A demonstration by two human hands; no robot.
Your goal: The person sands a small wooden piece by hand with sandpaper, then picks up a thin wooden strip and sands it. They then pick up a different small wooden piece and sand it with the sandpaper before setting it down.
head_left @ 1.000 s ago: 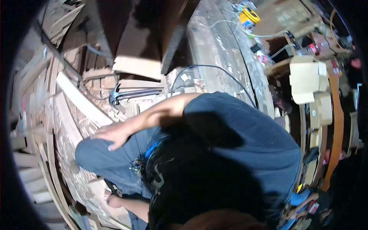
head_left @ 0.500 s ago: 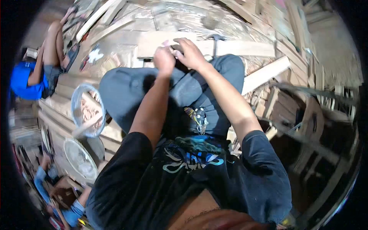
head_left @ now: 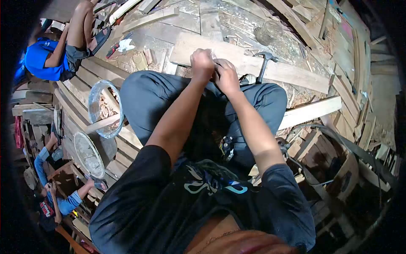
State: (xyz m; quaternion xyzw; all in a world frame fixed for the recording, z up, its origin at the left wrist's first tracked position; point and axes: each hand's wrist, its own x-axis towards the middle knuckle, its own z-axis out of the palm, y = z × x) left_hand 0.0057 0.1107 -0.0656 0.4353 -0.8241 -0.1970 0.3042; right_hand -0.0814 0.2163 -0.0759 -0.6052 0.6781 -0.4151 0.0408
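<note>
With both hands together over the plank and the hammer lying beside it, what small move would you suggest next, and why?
Probably reach the right hand to the hammer. Both hands are bunched over the plank, the left hand closed as if pinching something too small to make out, and the hammer lies free just right of them.

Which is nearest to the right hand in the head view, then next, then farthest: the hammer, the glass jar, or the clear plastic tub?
1. Hammer, just to the right of the right hand, on the plank.
2. Glass jar, up and right, past the plank.
3. Clear plastic tub, far left, beyond the knee.
</note>
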